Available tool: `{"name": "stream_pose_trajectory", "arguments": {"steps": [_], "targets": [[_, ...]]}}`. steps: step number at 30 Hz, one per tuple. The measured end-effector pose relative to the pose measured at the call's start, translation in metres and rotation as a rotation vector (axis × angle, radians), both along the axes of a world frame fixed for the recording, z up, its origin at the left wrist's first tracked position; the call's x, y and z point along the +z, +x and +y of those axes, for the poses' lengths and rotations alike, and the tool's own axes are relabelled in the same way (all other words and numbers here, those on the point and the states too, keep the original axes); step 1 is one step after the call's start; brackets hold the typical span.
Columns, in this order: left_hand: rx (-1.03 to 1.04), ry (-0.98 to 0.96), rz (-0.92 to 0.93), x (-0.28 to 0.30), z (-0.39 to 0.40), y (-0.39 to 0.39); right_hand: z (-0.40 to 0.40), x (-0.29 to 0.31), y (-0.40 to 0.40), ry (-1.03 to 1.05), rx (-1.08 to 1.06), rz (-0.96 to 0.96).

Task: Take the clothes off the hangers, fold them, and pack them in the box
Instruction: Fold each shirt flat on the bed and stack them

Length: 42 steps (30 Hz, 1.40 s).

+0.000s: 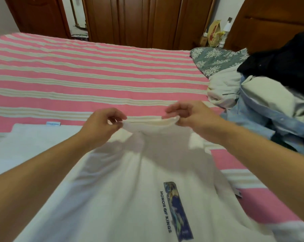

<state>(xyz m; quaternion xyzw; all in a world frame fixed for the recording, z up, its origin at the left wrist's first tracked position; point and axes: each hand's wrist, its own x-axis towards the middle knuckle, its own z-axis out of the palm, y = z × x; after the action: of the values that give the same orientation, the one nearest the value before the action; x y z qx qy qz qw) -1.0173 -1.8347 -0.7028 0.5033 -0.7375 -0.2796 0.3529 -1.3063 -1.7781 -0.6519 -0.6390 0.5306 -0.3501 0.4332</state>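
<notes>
Head view shows both of my hands out in front of me, each pinching the neckline of a white cotton T-shirt (130, 180) with a blue printed panel and dark lettering on its chest. My left hand (102, 124) nips the left end of the collar between thumb and curled fingers; my right hand (188, 114) nips the right end the same way, so the collar is stretched taut between them. From there the shirt runs back toward me, its body lying over the pink-and-cream striped bed (78, 75). No hanger shows in it, so I judge it is already off and I am at the folding step, laying the shirt out flat. Under its left side lies another pale, flat cloth (34, 140). Well to my right sits a heap of unfolded clothes (263, 95), white, light blue and black, beside a grey floral pillow (217, 58). The box is not in sight. Next I should lower the collar, smooth the body, then turn the sleeves inward.
</notes>
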Motion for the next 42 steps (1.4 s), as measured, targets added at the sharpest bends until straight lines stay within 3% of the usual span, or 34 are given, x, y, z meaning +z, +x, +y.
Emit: {"name": "stream_pose_trajectory", "arguments": {"steps": [3,6,8,12,19,21,23,26,27,31,33,35,37,39,40,42], "targets": [[-0.102,0.037,-0.187,-0.004,0.034,0.013,0.056,-0.027,-0.008,0.046,0.101,0.307],[-0.119,0.062,-0.202,-0.004,0.052,0.020,0.057,-0.036,-0.034,-0.065,-0.326,0.436],[-0.076,0.043,-0.225,-0.004,0.057,0.019,0.046,-0.038,-0.051,0.038,-0.567,0.520],[-0.106,-0.029,-0.300,-0.001,0.062,-0.005,0.045,-0.041,-0.061,0.550,-0.573,0.403],[-0.493,-0.218,-0.353,0.020,0.098,-0.152,0.159,-0.038,-0.072,0.579,-0.548,0.146],[-0.628,-0.254,-0.471,0.022,0.099,-0.194,0.191,-0.047,-0.067,0.512,-0.514,0.410],[-0.746,-0.208,-0.711,0.023,0.094,-0.224,0.209,-0.050,-0.058,0.436,-0.474,0.629],[-0.807,-0.255,-1.263,0.029,0.088,-0.241,0.218,-0.055,-0.058,0.434,-0.454,0.554],[-0.796,-0.261,-1.368,0.032,0.089,-0.243,0.221,-0.055,-0.062,0.450,-0.486,0.499],[-0.791,-0.295,-1.500,0.044,0.093,-0.242,0.236,-0.056,-0.082,0.404,-0.574,0.511],[-0.711,-0.356,-1.344,0.043,0.093,-0.243,0.245,-0.052,-0.086,0.390,-0.602,0.520],[-0.493,-0.318,-0.960,0.036,0.096,-0.248,0.250,-0.052,-0.088,0.402,-0.614,0.556],[-0.362,-0.018,-0.541,0.029,0.105,-0.254,0.251,-0.054,-0.088,0.428,-0.621,0.598],[-0.430,0.433,-0.168,0.021,0.123,-0.254,0.249,-0.053,-0.083,0.465,-0.616,0.651],[-0.446,0.562,-0.046,0.019,0.132,-0.249,0.249,-0.051,-0.079,0.467,-0.615,0.698],[-0.395,0.544,0.055,0.016,0.146,-0.223,0.250,-0.054,-0.070,0.329,-0.631,0.881]]}}
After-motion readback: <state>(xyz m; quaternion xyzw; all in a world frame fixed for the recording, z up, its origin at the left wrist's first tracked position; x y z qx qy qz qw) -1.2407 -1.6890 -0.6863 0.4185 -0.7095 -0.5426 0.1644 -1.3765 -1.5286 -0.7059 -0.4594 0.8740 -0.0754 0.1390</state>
